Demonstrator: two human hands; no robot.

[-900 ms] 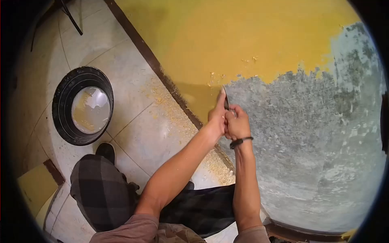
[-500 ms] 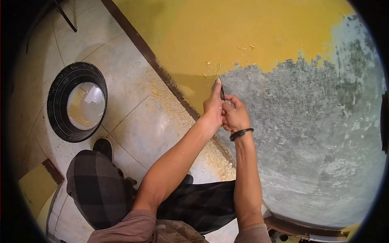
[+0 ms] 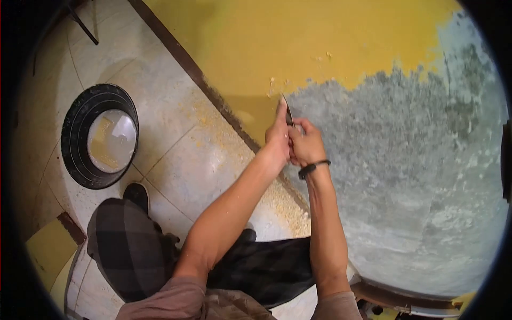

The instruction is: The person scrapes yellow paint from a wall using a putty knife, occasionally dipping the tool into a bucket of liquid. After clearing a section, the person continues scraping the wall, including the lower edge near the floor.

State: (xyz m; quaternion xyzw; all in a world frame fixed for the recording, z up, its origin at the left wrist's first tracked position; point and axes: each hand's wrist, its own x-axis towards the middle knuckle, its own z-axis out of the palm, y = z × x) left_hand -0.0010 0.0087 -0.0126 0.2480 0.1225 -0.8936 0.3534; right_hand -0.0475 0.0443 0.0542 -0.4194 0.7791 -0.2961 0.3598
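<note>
A scraper with a thin dark blade (image 3: 289, 113), seen nearly edge-on, is held in both my hands against the wall. My left hand (image 3: 277, 130) lies along the blade, its thumb stretched towards the tip. Closed around the lower end, my right hand (image 3: 308, 144) hides the handle; a dark band circles that wrist. The tip meets the border between yellow paint (image 3: 314, 32) and the bare grey patch (image 3: 373, 138). Small curled paint flakes (image 3: 273, 82) cling just beyond the tip.
On the tiled floor at left stands a black bucket (image 3: 68, 133) with cloudy liquid inside. Paint scrapings (image 3: 290, 210) lie along the brown skirting strip (image 3: 184, 58) at the wall's foot. My bent knee (image 3: 125, 240) and dark shoe (image 3: 136, 195) are below the bucket.
Both hands and the scraper have shifted slightly up and left in the view, which has itself moved a little. The grip looks the same.
</note>
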